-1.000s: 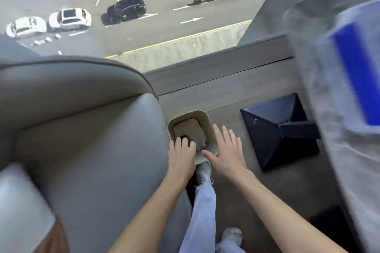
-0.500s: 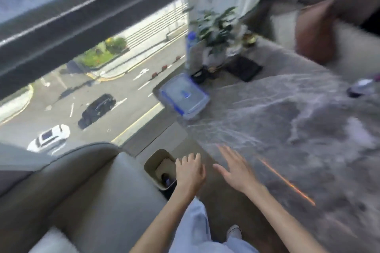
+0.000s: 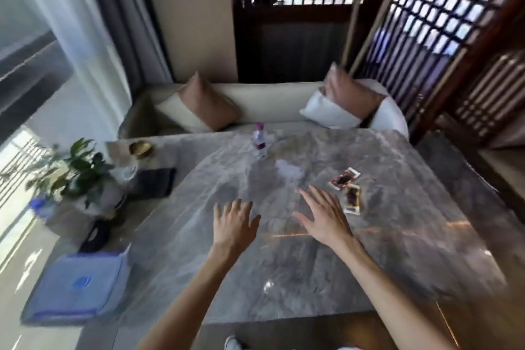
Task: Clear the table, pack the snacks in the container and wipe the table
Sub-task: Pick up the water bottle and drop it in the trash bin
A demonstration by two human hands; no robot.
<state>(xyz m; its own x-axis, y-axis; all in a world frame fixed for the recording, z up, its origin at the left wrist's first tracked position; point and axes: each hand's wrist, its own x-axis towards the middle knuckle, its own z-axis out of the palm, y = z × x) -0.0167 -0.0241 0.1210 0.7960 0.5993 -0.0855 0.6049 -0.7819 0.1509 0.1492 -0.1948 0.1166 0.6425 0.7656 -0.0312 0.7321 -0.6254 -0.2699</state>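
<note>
A home sitting room, or perhaps a hotel lounge: cream sofa with cushions, marble table, potted plant, curtains at a tall window, dark wooden lattice screens behind.

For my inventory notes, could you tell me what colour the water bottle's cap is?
The clear plastic water bottle has a pink-purple cap, seen in the head view.

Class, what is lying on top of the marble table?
On the table: a water bottle, two snack packets, and possibly a pale smear, too blurred to tell. Both hands cover parts.
</note>
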